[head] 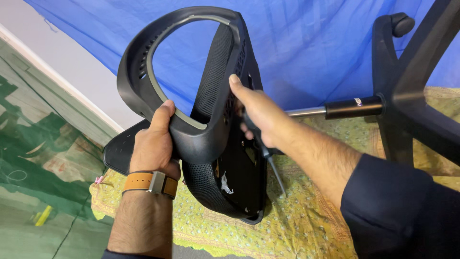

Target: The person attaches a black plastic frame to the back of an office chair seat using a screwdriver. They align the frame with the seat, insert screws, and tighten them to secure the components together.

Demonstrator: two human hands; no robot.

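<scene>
Head view, frame centre: left hand (pixel 154 144) grips the armrest (pixel 158 62); right hand (pixel 256 115) holds a screwdriver (pixel 273 165) against the seat (pixel 239 163), apparently fastening; alignment needed.

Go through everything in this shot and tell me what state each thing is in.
Chair seat with armrest: tipped on edge, underside facing right.
Left hand: gripping the armrest loop.
Right hand: on the seat underside, holding a thin tool.
Tool: shaft pointing down.
Chair base: lying on its side.
Yellow cloth: spread flat.
</scene>
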